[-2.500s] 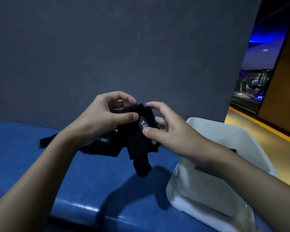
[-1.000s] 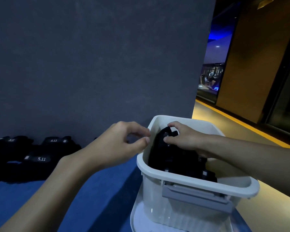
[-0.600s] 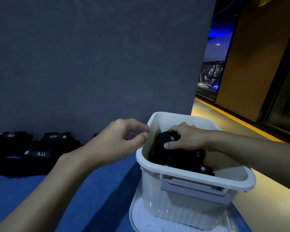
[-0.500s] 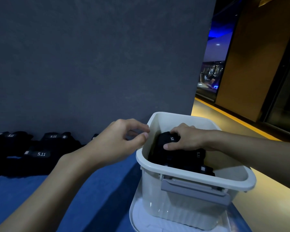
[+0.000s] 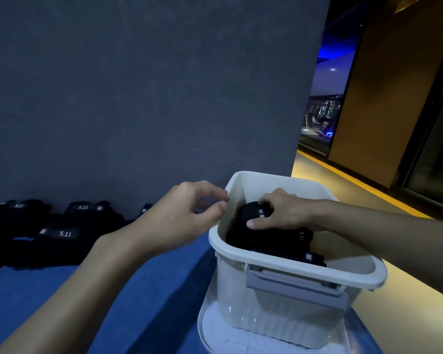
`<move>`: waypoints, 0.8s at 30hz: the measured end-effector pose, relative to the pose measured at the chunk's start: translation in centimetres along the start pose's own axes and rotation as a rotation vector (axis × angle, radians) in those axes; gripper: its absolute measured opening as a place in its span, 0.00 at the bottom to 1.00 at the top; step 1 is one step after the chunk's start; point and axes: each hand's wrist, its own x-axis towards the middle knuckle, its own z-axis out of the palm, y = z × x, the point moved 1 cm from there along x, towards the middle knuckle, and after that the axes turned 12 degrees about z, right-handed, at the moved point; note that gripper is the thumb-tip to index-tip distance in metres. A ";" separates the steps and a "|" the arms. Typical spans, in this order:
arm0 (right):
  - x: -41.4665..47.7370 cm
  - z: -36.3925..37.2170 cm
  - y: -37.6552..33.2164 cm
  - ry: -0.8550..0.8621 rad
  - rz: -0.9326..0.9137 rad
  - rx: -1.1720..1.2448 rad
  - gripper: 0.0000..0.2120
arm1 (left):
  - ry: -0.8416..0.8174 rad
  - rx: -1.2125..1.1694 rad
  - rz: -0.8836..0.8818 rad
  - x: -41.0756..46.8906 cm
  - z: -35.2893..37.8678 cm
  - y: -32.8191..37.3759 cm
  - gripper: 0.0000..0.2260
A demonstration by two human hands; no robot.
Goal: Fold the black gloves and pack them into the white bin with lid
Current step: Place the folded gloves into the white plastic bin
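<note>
The white bin [image 5: 292,267] stands on its lid [image 5: 215,330] at the right end of the blue table. Folded black gloves [image 5: 287,242] with "5.11" labels lie inside it. My right hand [image 5: 281,213] reaches into the bin and grips the topmost folded glove [image 5: 253,213], thumb on its near side and fingers curled over its far edge. My left hand [image 5: 182,215] hovers just left of the bin's rim, fingers loosely curled, holding nothing. A pile of unfolded black gloves [image 5: 49,233] lies at the left against the wall.
A grey wall [image 5: 138,98] rises directly behind the blue table [image 5: 36,297]. The bin sits near the table's right edge, beyond which a lit yellowish floor [image 5: 368,218] and dark corridor open up. A grey latch handle [image 5: 297,287] faces me on the bin.
My right hand carried the folded glove from in front of me into the bin and pushed it down onto the others. My left hand let go and stays beside the rim.
</note>
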 end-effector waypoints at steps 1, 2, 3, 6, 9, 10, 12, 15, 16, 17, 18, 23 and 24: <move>-0.3 -0.2 0.0 0.013 -0.009 0.009 0.41 | 0.002 -0.004 0.008 0.0 0.0 0.1 0.08; -0.5 -0.4 0.1 0.031 -0.023 0.023 0.40 | 0.005 -0.004 0.020 0.0 0.0 0.1 0.08; -0.8 -0.7 0.0 0.047 -0.035 0.050 0.40 | 0.011 -0.002 0.033 0.0 0.0 0.2 0.07; -1.8 -1.6 -0.4 0.092 -0.073 0.139 0.38 | 0.043 0.001 0.039 -0.4 -0.6 0.3 0.07; -3.0 -2.3 -1.7 0.159 -0.140 0.249 0.33 | 0.072 0.053 0.014 -1.3 -1.9 0.2 0.06; -3.5 -2.4 -2.4 0.177 -0.173 0.295 0.30 | 0.083 0.080 -0.003 -1.7 -2.5 0.1 0.06; -4.5 -2.6 -4.0 0.213 -0.245 0.357 0.24 | 0.108 0.130 -0.034 -2.7 -3.8 0.0 0.05; -5.7 -2.5 -7.7 0.221 -0.338 0.364 0.21 | 0.141 0.211 -0.086 -4.7 -6.0 -0.3 0.03; -6.1 -2.2 -9.1 0.207 -0.370 0.370 0.19 | 0.149 0.238 -0.110 -5.4 -6.7 -0.5 0.03; -6.5 -1.9 -10.7 0.190 -0.402 0.383 0.18 | 0.161 0.259 -0.130 -6.2 -7.5 -0.7 0.03; -6.8 -1.6 -12.3 0.170 -0.431 0.398 0.17 | 0.174 0.277 -0.151 -6.9 -8.2 -1.0 0.02; -8.6 1.3 -19.9 0.066 -0.512 0.424 0.11 | 0.261 0.343 -0.227 -10.4 -11.5 -2.7 0.02; -8.6 2.1 -21.3 0.049 -0.509 0.442 0.09 | 0.277 0.360 -0.249 -11.1 -12.1 -3.2 0.02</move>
